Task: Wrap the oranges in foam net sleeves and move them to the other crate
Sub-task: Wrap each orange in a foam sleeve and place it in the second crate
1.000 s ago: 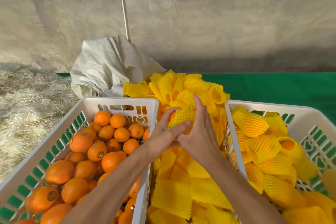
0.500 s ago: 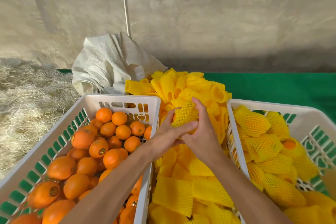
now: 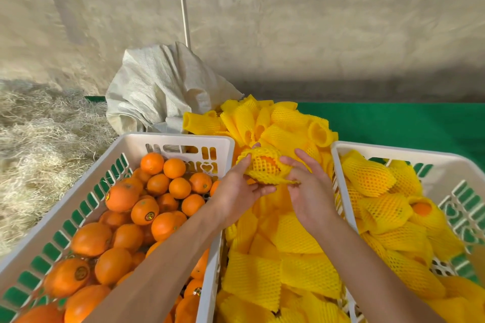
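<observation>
We now have the sleeve (image 3: 265,168) pulled over the orange (image 3: 263,159); the right hand (image 3: 309,191) has come off, fingers relaxed, while the left hand (image 3: 236,186) holds it between the crates, the wrapped-fruit crate (image 3: 393,151) at 3 o'clock.

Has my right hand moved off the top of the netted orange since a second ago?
Yes. The right hand has come off the netted orange toward the right crate.
</observation>
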Motion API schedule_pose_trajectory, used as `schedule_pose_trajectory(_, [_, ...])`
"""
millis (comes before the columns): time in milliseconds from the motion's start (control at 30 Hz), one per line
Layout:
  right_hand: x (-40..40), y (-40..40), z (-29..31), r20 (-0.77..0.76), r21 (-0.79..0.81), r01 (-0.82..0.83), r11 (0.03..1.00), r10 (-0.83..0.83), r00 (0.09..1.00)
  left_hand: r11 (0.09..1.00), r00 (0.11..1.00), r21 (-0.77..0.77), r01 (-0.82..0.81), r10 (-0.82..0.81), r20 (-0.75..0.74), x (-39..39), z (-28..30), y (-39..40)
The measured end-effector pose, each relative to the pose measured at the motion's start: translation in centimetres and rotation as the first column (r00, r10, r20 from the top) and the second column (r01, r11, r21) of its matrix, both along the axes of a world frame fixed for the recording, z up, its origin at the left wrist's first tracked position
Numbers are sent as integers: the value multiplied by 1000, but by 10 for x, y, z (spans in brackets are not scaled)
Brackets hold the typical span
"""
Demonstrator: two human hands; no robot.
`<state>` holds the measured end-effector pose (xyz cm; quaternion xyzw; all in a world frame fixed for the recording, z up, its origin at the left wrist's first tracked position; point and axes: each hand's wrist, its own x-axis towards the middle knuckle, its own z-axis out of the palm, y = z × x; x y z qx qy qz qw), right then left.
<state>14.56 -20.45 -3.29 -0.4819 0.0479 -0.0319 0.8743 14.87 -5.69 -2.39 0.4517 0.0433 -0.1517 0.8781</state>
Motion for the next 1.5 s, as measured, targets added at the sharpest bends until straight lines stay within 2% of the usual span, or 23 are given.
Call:
schedule_pose_trajectory(67, [4,-3,2,-114,201,17,979,6,993,997,998,-71,25,-30,-62,1,1,4])
schedule_pose_trajectory(100, [4,-3,2,-149,221,42,974,-9,989,996,997,-74,39,-45,-70,1,-1,5])
schedule_pose_trajectory(133, [3,-2,2,-149,138,73,988,-52,987,997,997,-58,53,-57,-61,2,-2,7])
schedule_pose_trajectory(167, [0,-2,4,-96,-57,111,992,-117,988,997,997,-36,63,-64,-41,2,-3,8])
schedule_pose_trajectory(200, [-4,0,4,10,-308,158,938,-163,987,997,997,-23,68,-69,-22,2,-4,9])
schedule_pose_trajectory(233, [-6,0,3,119,-499,201,843,-163,979,998,998,-20,67,-67,-10,3,-5,10])
schedule_pose_trajectory(267, [-7,0,1,177,-590,218,778,-139,974,998,998,-30,56,-57,-5,4,-5,11])
schedule_pose_trajectory(300, [-8,1,1,187,-596,210,775,-120,975,998,999,-49,40,-40,-7,4,-4,11])
schedule_pose_trajectory(367, [-7,0,0,107,-485,153,861,-115,988,995,1000,-101,-2,0,-23,6,-3,13])
schedule_pose_trajectory(433, [-3,0,2,-50,-157,61,986,-69,996,987,998,-152,-42,35,-53,7,-1,13])
schedule_pose_trajectory(467, [-2,0,4,-104,34,17,999,-13,995,984,997,-169,-56,46,-65,7,-2,12])
schedule_pose_trajectory(533, [0,-1,10,-159,304,-53,951,105,982,982,995,-172,-78,66,-77,8,-2,11])
schedule_pose_trajectory(600, [0,-4,12,-181,410,-112,905,201,963,985,995,-154,-73,61,-82,8,-3,10])
schedule_pose_trajectory(667, [1,-4,13,-204,429,-161,889,269,941,991,996,-119,-54,45,-76,7,-4,10])
schedule_pose_trajectory(700, [1,-5,13,-213,396,-178,901,279,936,994,996,-104,-42,33,-83,6,-4,9])
schedule_pose_trajectory(800, [4,-8,14,-200,129,-232,964,254,946,998,992,-70,8,-16,-121,5,-6,6])
schedule_pose_trajectory(867, [4,-8,14,-210,2,-227,974,222,952,997,986,-75,36,-48,-157,5,-7,5])
schedule_pose_trajectory(933, [5,-7,10,-234,-16,-214,977,204,951,995,983,-74,61,-73,-171,7,-8,7])
schedule_pose_trajectory(1000, [6,-8,8,-251,31,-200,979,201,947,992,977,-79,103,-116,-178,9,-6,8])
schedule_pose_trajectory(1133, [11,-8,5,-313,87,-118,989,139,940,968,964,-79,239,-246,-104,11,-3,13])
schedule_pose_trajectory(1267, [16,-6,-8,-338,-179,-72,981,7,941,953,955,-115,281,-289,-58,11,-5,15])
schedule_pose_trajectory(1400, [19,-6,-21,-278,-366,-120,923,14,960,956,966,-151,253,-258,-12,10,-6,14])
schedule_pose_trajectory(1500, [21,-1,-25,-205,-477,-139,868,44,978,975,982,-117,187,-189,-4,10,-8,12])
